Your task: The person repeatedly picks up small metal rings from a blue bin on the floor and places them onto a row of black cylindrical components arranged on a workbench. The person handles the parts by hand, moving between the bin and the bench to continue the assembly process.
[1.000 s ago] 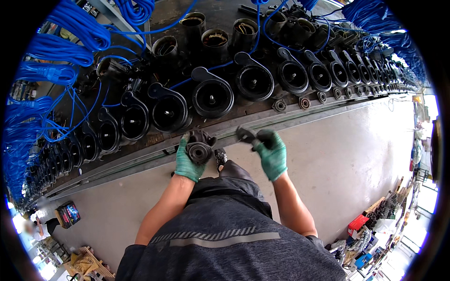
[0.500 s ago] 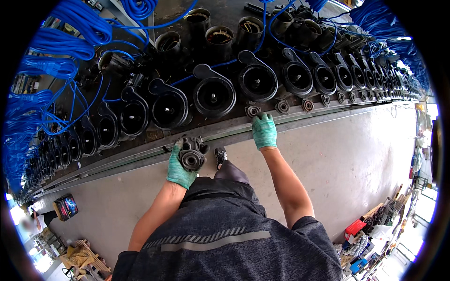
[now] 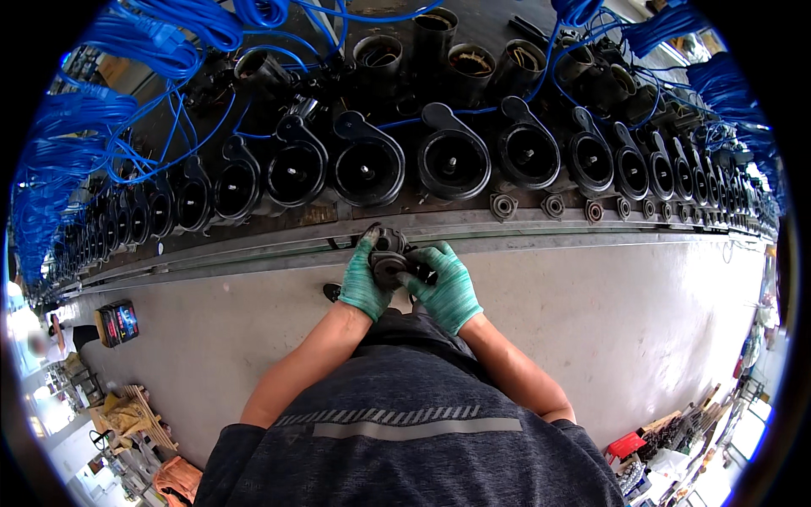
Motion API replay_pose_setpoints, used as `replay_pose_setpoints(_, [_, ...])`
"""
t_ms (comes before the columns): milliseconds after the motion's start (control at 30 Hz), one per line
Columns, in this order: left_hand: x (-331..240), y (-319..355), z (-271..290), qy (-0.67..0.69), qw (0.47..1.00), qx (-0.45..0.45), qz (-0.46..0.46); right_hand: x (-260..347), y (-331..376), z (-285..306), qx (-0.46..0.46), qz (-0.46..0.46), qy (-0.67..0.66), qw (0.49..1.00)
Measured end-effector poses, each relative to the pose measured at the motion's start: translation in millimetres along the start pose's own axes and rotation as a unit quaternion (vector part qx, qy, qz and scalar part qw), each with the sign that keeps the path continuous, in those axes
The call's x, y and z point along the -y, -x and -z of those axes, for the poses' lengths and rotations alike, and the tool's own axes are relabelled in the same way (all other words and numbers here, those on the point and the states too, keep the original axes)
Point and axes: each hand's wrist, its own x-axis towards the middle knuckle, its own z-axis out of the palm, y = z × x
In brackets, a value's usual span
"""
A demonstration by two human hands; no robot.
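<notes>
In front of my body, just off the bench's front edge, I hold a dark metal casting (image 3: 389, 264) with a rounded, ringed face. My left hand (image 3: 365, 280), in a green glove, grips it from the left with the thumb up along its side. My right hand (image 3: 446, 290), gloved the same, is closed with its fingers pressed against the casting's right side. Whether those fingers also pinch a small piece is hidden. On the bench ledge to the right sit several small ring-shaped flanges (image 3: 504, 207), apart from both hands.
A long row of black snail-shaped pump housings (image 3: 454, 165) lines the bench (image 3: 279, 234). Behind them stand open metal cylinders (image 3: 378, 55) with wires inside. Bundles of blue cable (image 3: 139, 42) hang around. A boxed item (image 3: 117, 324) stands on the floor at left, near another person.
My right hand has left the flange on the ledge and come to the casting in my left hand. The view has shifted, and the flange stays on the ledge.
</notes>
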Motion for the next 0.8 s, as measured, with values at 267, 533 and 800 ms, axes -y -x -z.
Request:
replay_pose_setpoints(267, [-15.7, 1.5, 17.6, 0.032, 0.998, -0.038, -0.046, -12.9, -8.3, 17.6, -0.002, -0.140, -0.276, 0.951])
replay_pose_setpoints(533, [-28.5, 24.6, 29.7, -0.007, 0.996, -0.059, -0.073, -147.8, -93.9, 36.0, -0.051, -0.215, -0.102, 0.970])
replay_pose_setpoints(800, [-36.1, 35.8, 33.4, -0.025, 0.996, -0.062, -0.063, -123.7, -82.3, 19.3, -0.179, -0.084, 0.128, 0.972])
